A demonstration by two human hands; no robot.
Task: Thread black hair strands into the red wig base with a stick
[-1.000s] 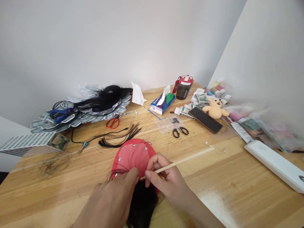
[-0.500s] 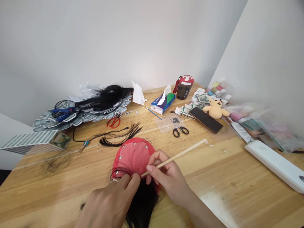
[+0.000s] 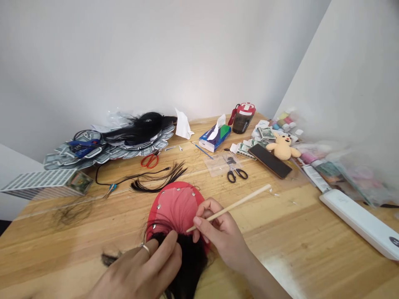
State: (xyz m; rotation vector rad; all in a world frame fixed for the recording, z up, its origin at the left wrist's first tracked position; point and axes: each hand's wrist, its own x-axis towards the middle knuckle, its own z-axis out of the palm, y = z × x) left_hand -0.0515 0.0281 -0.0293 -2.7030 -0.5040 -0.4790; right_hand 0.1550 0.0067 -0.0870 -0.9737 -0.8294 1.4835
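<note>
A red dome-shaped block stands near the table's front edge, with a lighter net held on it by several silver pins. Black hair hangs from the net's near side, and fine strands lie across the net. With a ring on one finger, my left hand pinches strands of black hair at the net's near left. My right hand grips a thin wooden stick like a pen. Its lower end points down at the hair roots, close to my left fingertips; the exact tip is too small to make out.
Loose black hair, red-handled scissors and black-handled scissors lie beyond the block. Farther back are a tissue pack, a cup, a phone and a plush toy. A long white device lies at right.
My left hand has drawn back slightly toward me and turned, showing its ring more plainly. My right hand and the wooden stick stay almost in place. The view has shifted a little.
</note>
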